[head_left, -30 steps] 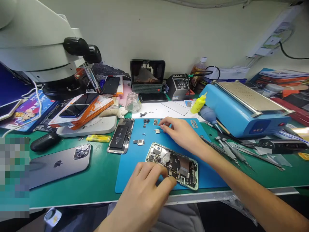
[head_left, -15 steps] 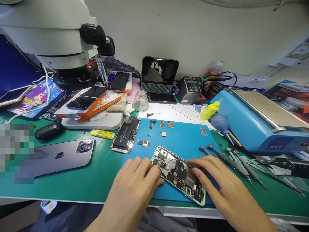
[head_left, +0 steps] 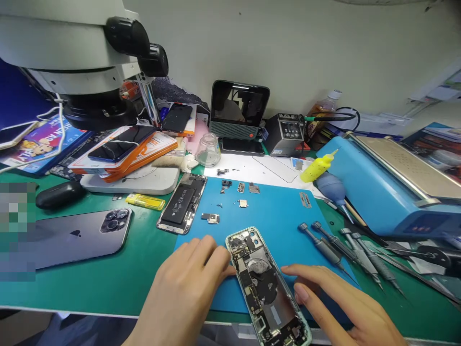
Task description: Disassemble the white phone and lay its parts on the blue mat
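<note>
Between two hands lies one opened phone; four screwdrivers nearby.

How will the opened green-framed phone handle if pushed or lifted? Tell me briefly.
Probably stiff: the opened green-framed phone is a rigid-looking flat frame. Lying flat on the blue mat, it should slide, not roll. Likely fragile: boards and cables lie exposed, so edges seem safer to hold.

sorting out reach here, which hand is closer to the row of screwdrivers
Right. The right hand lies just in front of the screwdrivers, slightly to their left, apart from them. The left hand is on the far side of the opened phone, well to the left.
</note>
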`<action>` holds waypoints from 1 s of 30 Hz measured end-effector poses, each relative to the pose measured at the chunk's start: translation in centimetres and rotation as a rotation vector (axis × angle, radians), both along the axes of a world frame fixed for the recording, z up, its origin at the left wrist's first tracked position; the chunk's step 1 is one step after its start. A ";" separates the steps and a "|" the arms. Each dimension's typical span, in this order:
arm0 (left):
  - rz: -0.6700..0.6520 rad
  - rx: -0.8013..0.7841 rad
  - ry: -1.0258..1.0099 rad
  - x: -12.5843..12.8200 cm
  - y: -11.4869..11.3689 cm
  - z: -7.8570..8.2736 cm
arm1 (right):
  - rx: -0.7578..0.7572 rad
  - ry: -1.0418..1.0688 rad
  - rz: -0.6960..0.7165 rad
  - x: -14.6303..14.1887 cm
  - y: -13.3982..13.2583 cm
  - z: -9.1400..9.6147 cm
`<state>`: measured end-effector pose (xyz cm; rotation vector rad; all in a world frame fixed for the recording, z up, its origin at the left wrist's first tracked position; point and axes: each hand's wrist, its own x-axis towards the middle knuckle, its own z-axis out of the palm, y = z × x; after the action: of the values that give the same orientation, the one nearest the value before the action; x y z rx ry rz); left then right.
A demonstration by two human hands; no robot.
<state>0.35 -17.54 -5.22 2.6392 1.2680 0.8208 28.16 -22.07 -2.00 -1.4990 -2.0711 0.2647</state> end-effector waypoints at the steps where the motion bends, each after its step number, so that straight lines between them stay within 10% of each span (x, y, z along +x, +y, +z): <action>1: 0.014 0.000 0.002 0.0 -0.1 0.0 | -0.028 0.004 -0.003 -0.1 0.0 0.1; 14: 0.014 0.084 0.019 0.1 -6.5 -1.9 | 0.027 -0.144 0.312 -2.8 -2.6 -0.1; 30: -0.014 -0.009 -0.105 -1.8 -5.5 -1.2 | 0.011 0.011 0.258 -5.2 -2.6 -0.3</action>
<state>-1.42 -23.05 -6.43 2.5574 1.2223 0.9358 22.99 -24.67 -2.34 -1.2195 -2.2527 0.3577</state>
